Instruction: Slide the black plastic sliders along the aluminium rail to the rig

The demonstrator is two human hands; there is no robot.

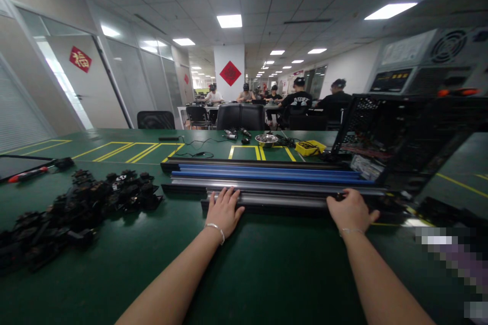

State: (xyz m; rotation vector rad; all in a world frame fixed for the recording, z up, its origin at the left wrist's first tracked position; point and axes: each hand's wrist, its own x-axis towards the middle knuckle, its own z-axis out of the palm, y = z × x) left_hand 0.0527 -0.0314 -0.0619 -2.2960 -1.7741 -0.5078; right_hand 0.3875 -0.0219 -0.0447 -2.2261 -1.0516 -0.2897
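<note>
My left hand [224, 212] lies on the nearest long dark rail [278, 200], its fingers stretched over the top and the thumb apart. Farther right, my right hand [351, 209] is at the same rail with fingers bent. A small dark piece [338, 196] shows by its fingertips, too unclear to name. Behind the near rail lie a grey-silver rail [267, 184], a blue rail [267, 173] and a black rail [244, 162], side by side and roughly parallel. The hands cover parts of the near rail.
Small black parts [87, 205] are heaped at left, near a red-handled screwdriver [28, 175]. An open computer case [404, 132] stands at right. A metal bowl [266, 139] and yellow tray [309, 148] sit farther back on the green table [267, 269]. People sit at a distant table.
</note>
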